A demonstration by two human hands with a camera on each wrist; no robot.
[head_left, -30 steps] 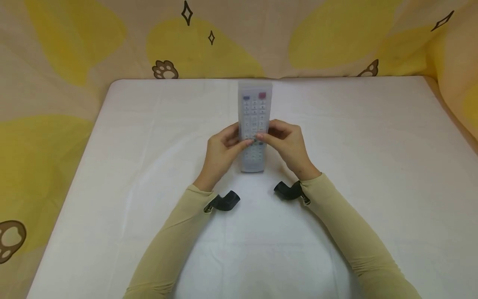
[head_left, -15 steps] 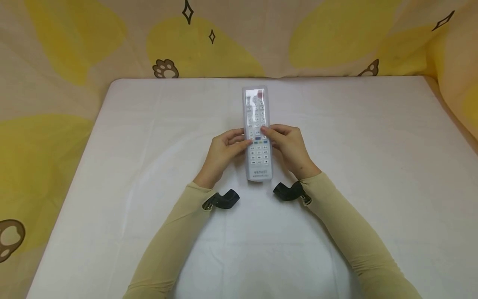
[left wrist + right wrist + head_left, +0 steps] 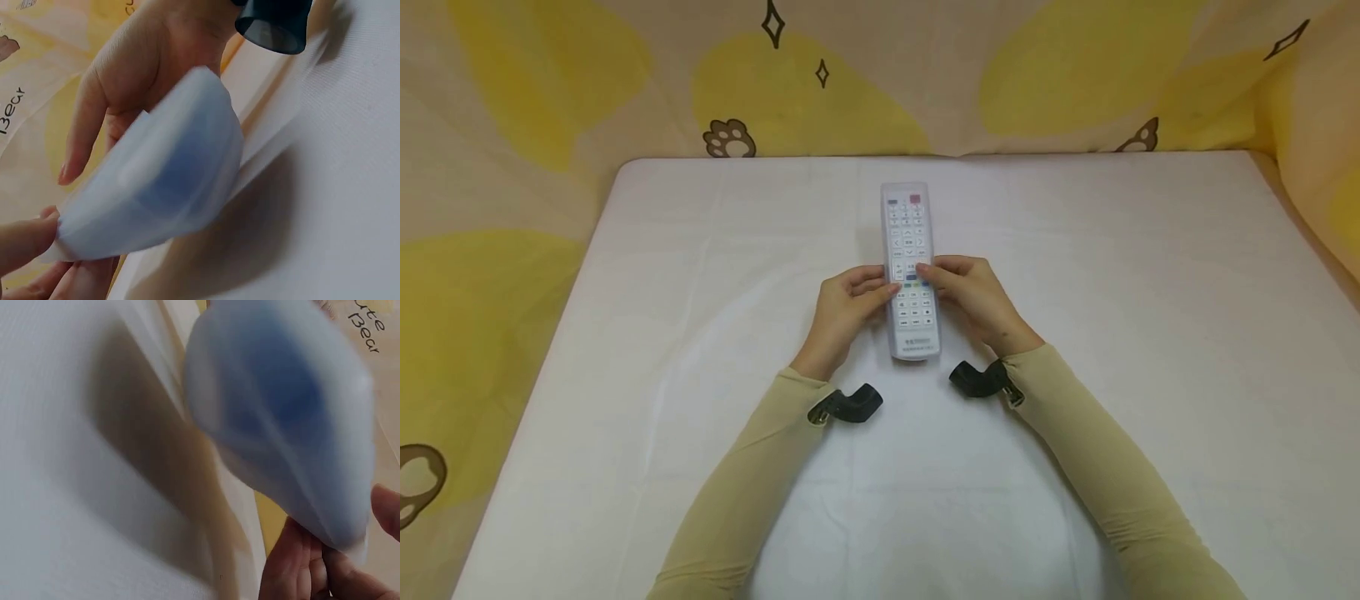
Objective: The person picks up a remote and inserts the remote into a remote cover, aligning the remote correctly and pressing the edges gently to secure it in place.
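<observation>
The remote control (image 3: 911,275) sits lengthwise at the middle of the table (image 3: 1150,333), between the left hand (image 3: 844,312) and right hand (image 3: 977,298), with the patterned cloth (image 3: 550,100) behind.

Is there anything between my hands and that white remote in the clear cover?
Nothing visible: the left hand and right hand both already grip the white remote control in its clear sleeve at its middle, above the white table.
</observation>
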